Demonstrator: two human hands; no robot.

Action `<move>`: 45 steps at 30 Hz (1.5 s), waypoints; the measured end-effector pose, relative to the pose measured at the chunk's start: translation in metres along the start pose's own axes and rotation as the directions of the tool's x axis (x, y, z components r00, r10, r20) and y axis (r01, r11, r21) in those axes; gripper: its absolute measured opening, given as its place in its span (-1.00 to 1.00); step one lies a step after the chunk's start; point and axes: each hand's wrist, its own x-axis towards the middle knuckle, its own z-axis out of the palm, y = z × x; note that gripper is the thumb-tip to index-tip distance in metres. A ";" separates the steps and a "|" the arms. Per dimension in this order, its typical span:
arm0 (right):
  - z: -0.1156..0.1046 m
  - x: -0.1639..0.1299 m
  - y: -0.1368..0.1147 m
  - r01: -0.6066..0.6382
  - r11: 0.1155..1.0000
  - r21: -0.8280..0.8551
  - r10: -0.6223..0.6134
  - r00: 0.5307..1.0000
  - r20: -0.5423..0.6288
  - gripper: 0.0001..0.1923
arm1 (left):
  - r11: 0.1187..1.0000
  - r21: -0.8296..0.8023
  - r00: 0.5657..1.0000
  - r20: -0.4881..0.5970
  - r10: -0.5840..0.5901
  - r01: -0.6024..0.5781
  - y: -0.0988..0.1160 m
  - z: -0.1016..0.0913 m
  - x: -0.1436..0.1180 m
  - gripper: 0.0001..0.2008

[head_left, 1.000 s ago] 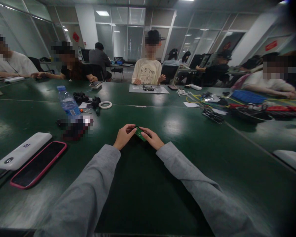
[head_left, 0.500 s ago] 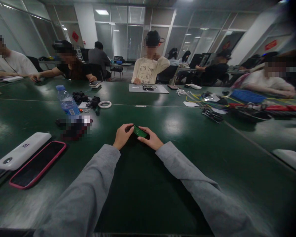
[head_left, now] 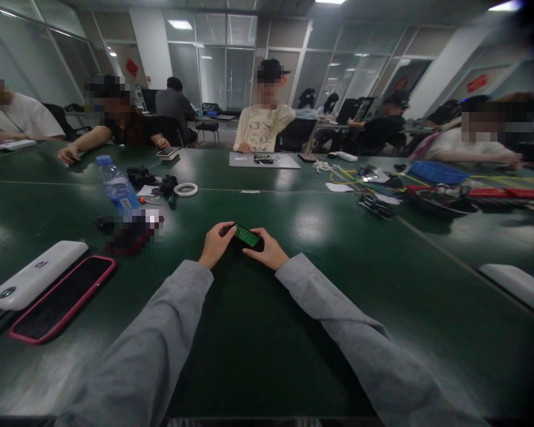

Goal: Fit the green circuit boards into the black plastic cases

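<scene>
A pixelated patch [head_left: 136, 230] hides something beside the water bottle [head_left: 117, 187].

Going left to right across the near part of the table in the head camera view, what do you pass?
White power bank → pink-cased phone → left hand → small green circuit board → right hand.

Glossy green table [head_left: 293, 332], clear plastic bottle [head_left: 115, 187]
</scene>
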 end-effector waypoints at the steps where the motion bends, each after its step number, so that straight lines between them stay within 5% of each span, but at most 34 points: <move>1: 0.000 0.000 0.000 -0.006 1.000 -0.001 0.006 1.000 -0.002 -0.40 | 1.000 -0.007 1.000 -0.001 -0.004 0.004 -0.001 0.000 0.000 -0.66; 14: 0.001 0.006 0.003 -0.023 0.999 0.043 0.025 0.999 -0.036 -0.38 | 0.998 -0.056 0.999 -0.005 -0.036 0.036 -0.001 -0.001 0.003 -0.64; 30: 0.003 0.003 0.011 -0.034 0.992 -0.119 0.029 0.998 -0.048 -0.44 | 0.999 -0.048 1.000 0.011 -0.018 0.018 0.003 0.000 0.001 -0.65; 45: 0.008 -0.001 0.004 0.061 0.965 -0.257 -0.096 0.987 -0.129 -0.43 | 0.999 -0.038 1.000 -0.009 -0.012 0.011 -0.004 -0.001 0.001 -0.65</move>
